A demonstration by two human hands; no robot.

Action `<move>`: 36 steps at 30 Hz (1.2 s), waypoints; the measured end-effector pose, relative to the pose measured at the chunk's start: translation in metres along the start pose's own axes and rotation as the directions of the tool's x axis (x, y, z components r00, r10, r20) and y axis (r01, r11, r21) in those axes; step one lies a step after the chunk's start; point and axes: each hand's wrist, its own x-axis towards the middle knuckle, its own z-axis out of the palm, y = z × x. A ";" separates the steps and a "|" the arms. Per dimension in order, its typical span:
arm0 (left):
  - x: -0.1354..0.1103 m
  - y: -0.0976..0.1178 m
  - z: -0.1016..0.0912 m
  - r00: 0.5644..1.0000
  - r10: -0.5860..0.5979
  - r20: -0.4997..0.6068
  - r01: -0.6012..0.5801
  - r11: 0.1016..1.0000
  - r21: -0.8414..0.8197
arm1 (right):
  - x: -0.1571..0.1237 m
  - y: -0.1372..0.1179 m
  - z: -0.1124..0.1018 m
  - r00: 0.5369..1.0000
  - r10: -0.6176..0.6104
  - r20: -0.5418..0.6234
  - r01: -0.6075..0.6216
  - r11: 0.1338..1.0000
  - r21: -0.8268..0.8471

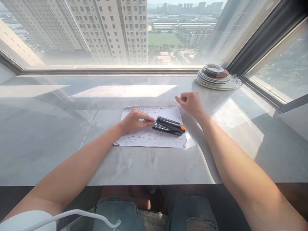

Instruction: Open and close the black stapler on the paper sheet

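A black stapler [169, 125] with an orange tab at its right end lies on a handwritten sheet of paper [149, 141]. My left hand [136, 120] is closed in a pinch at the stapler's left end, with a thin dark and metallic part between thumb and fingers. To the right, just past the paper's upper right corner, my right hand [191, 102] is held with curled fingers, apart from the stapler. Whatever may be inside its fingers is hidden. Several pages seem to lie under the top sheet.
A stack of plates [214, 81] stands in the far right corner of the grey marble counter [43, 128]. Behind it runs a large window [120, 71], with tall buildings outside. A white cable [77, 211] hangs at the lower left, near my lap.
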 end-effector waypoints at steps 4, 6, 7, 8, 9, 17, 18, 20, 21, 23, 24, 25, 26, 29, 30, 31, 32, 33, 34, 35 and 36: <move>0.001 0.003 -0.001 1.000 -0.010 0.017 0.010 1.000 -0.018 | 0.001 0.003 0.016 0.988 -0.104 0.117 0.101 0.994 0.035; 0.002 0.005 -0.002 0.999 -0.035 0.011 0.036 0.999 -0.020 | 0.001 0.002 0.020 0.971 -0.168 0.170 0.154 0.984 0.095; 0.002 0.006 -0.002 0.999 -0.048 0.009 0.048 0.999 -0.022 | 0.001 0.002 0.021 0.965 -0.187 0.182 0.166 0.978 0.125; 0.002 0.006 -0.002 0.998 -0.059 0.011 0.059 0.998 -0.024 | 0.001 0.002 0.021 0.963 -0.195 0.185 0.168 0.974 0.152; 0.002 0.007 -0.002 0.998 -0.067 0.016 0.067 0.997 -0.026 | 0.001 0.002 0.020 0.963 -0.195 0.186 0.163 0.971 0.173; 0.002 0.004 0.000 0.998 -0.050 0.029 0.050 0.999 -0.007 | 0.001 0.003 0.017 0.963 -0.171 0.207 0.119 0.962 0.244; 0.003 0.004 0.000 0.999 -0.039 0.030 0.039 0.999 -0.007 | 0.001 0.002 0.018 0.962 -0.176 0.211 0.122 0.962 0.246; 0.003 0.004 0.000 0.999 -0.021 0.036 0.021 1.000 -0.004 | 0.002 0.002 0.018 0.961 -0.175 0.217 0.118 0.960 0.253; 0.003 0.004 0.000 0.999 -0.017 0.042 0.017 1.000 0.001 | 0.002 0.002 0.017 0.961 -0.170 0.218 0.112 0.960 0.256; 0.003 0.005 0.000 0.998 -0.017 0.053 0.016 1.000 0.017 | 0.002 0.001 0.016 0.962 -0.160 0.220 0.101 0.960 0.260; 0.004 0.005 0.000 0.998 -0.020 0.058 0.018 1.000 0.025 | 0.002 0.001 0.016 0.962 -0.160 0.223 0.100 0.961 0.259; 0.004 0.005 0.000 0.998 -0.026 0.061 0.024 0.999 0.032 | 0.002 0.001 0.016 0.960 -0.163 0.229 0.102 0.961 0.258; 0.004 0.005 0.000 0.997 -0.034 0.063 0.031 0.999 0.037 | 0.002 0.001 0.015 0.958 -0.165 0.233 0.103 0.961 0.256; 0.004 0.004 0.000 0.996 -0.061 0.058 0.058 0.997 0.046 | 0.002 0.001 0.015 0.958 -0.159 0.239 0.097 0.964 0.249; 0.004 0.004 0.000 0.996 -0.068 0.053 0.066 0.997 0.045 | 0.002 0.001 0.015 0.958 -0.156 0.240 0.095 0.964 0.247; 0.004 0.004 0.000 0.996 -0.073 0.051 0.070 0.997 0.042 | 0.002 0.001 0.015 0.958 -0.155 0.242 0.094 0.965 0.246; 0.004 0.004 -0.001 0.996 -0.075 0.053 0.074 0.997 0.036 | 0.002 0.001 0.015 0.958 -0.156 0.242 0.095 0.964 0.247; 0.005 0.005 -0.001 0.995 -0.077 0.060 0.075 0.997 0.028 | 0.002 0.001 0.015 0.958 -0.159 0.240 0.097 0.963 0.250; 0.005 0.005 -0.002 0.995 -0.075 0.068 0.074 0.997 0.017 | 0.002 0.002 0.015 0.958 -0.163 0.237 0.100 0.962 0.255; 0.005 0.006 -0.003 0.994 -0.075 0.078 0.075 0.997 0.004 | 0.002 0.002 0.015 0.958 -0.167 0.234 0.104 0.960 0.261; 0.005 0.007 -0.004 0.993 -0.079 0.086 0.081 0.997 -0.016 | 0.002 0.002 0.015 0.958 -0.170 0.231 0.106 0.958 0.266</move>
